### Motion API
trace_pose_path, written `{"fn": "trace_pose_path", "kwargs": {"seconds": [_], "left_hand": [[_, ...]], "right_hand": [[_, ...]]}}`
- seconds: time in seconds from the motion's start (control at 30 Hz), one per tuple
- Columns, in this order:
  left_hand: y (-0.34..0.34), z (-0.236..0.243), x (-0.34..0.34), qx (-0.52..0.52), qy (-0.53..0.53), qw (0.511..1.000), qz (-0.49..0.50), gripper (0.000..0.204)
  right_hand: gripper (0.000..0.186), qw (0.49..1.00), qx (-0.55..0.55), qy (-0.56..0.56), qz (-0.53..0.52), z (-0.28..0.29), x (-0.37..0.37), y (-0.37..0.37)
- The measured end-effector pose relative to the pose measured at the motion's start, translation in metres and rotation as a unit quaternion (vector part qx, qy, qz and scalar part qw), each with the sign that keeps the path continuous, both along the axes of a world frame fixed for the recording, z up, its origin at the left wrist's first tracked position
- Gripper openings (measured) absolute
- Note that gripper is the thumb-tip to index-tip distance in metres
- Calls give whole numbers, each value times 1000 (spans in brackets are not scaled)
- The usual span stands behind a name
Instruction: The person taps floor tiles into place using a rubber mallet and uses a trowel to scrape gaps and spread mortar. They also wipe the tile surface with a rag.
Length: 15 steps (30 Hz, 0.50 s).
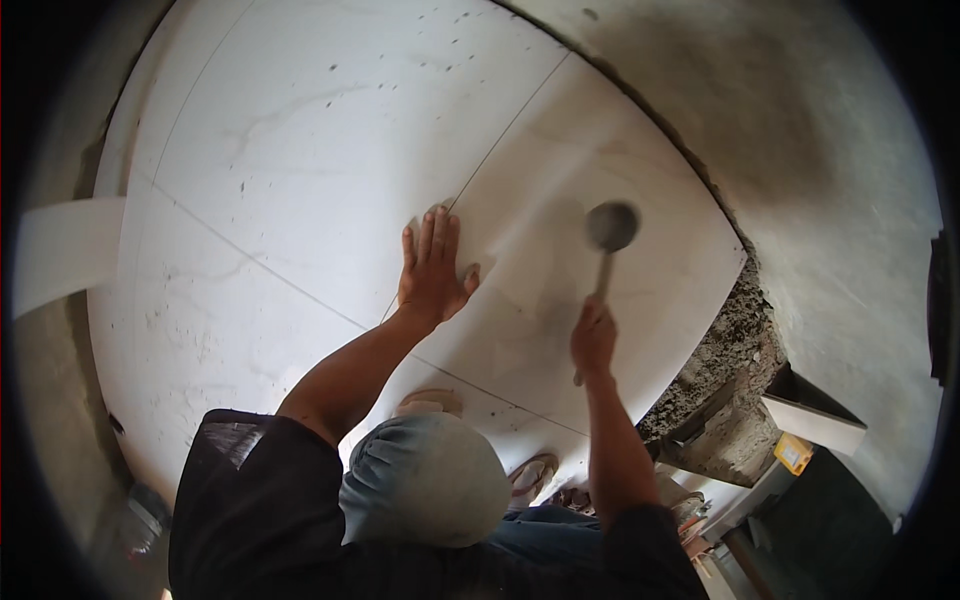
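Note:
My left hand point(434, 270) lies flat on a large pale floor tile point(540, 320), its fingers stretched out beside a thin joint line. In my right hand point(594, 340) is a rubber mallet point(613, 227) with a dark round head, gripped by its handle. The mallet head is slightly blurred and appears over the right-hand tile; whether it touches the surface cannot be told. More pale tiles point(300, 170) with grey veins and dark specks adjoin on the left and far side.
Rough mortar point(722, 350) shows past the tile's right edge, beside a concrete wall point(850, 230). At the lower right are a metal channel-shaped piece point(815, 410) and a yellow object point(793, 453). A rounded grey cloth shape point(425, 480) and shod feet point(531, 474) are close below my arms.

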<state>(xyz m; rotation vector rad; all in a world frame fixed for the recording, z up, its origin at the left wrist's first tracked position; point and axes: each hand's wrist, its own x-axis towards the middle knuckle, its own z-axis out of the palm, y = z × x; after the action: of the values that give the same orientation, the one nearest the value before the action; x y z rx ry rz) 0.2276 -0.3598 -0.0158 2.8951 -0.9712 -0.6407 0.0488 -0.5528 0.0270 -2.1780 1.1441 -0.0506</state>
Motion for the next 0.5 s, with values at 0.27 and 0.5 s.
{"fn": "trace_pose_path", "kwargs": {"seconds": [0.27, 0.5], "left_hand": [[26, -13, -34, -45, 4, 998, 39, 82], [33, -5, -82, -113, 9, 992, 57, 79]], "right_hand": [[55, 999, -32, -11, -32, -31, -16, -44], [54, 988, 82, -39, -127, -23, -14, -79]]}}
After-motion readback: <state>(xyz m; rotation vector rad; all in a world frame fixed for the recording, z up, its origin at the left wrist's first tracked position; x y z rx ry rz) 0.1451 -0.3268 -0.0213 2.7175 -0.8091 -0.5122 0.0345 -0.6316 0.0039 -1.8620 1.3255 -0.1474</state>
